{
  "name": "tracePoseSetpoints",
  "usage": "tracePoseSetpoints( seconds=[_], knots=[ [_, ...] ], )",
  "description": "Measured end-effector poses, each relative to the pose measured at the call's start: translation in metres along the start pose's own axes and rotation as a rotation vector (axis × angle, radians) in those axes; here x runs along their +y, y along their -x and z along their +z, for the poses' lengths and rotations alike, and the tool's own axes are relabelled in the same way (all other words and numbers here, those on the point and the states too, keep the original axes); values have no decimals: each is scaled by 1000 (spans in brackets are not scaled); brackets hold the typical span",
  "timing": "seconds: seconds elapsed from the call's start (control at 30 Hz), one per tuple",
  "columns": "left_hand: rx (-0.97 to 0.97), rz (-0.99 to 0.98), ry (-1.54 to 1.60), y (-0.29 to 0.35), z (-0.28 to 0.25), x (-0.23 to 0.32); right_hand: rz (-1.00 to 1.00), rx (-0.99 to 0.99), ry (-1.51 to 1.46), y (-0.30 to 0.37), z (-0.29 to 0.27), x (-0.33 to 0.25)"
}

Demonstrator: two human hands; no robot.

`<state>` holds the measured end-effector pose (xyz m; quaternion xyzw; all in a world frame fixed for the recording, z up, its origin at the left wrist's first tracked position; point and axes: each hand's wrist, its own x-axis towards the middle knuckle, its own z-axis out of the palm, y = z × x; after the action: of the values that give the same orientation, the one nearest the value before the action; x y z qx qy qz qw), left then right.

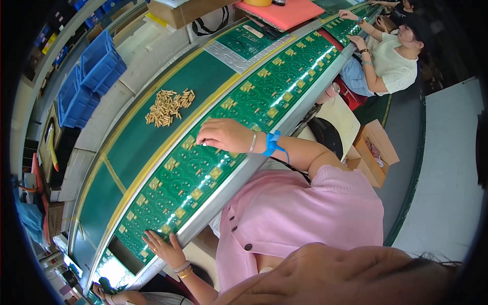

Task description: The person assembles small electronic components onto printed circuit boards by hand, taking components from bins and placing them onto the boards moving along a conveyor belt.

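Observation:
A long row of green circuit boards (175, 185) with round outlines and pale square patches lies along the line in front of me. My left hand (163, 250) rests on the boards' near edge at the lower left, fingers spread. Over the middle of the row is my right hand (219, 135), a blue strap round its wrist. Its fingertips are pinched together just above a board; a small pale spot shows there, but I cannot make out what they hold. Beyond the boards, a heap of small tan cylindrical parts (169, 108) lies on the green worktop (137, 147).
Blue plastic bins (103, 62) stand at the far left. A separate green board (246, 41) lies at the back, near a red folder-like sheet (281, 12). Co-workers sit along the line at upper right; another person's hand (99, 292) shows at lower left. An open carton (373, 152) stands at right.

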<state>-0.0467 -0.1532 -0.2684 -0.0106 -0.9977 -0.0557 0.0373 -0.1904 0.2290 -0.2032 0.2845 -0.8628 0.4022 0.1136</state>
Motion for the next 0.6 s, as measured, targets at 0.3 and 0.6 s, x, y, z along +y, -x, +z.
tracePoseSetpoints(
  seconds=[0.3,0.6],
  knots=[
    [-68,113,57,1,-13,-9,40,44,20,-8,47,-36],
    [-221,208,162,-5,-29,-14,50,-20,13,-12,71,-57]
  ],
)
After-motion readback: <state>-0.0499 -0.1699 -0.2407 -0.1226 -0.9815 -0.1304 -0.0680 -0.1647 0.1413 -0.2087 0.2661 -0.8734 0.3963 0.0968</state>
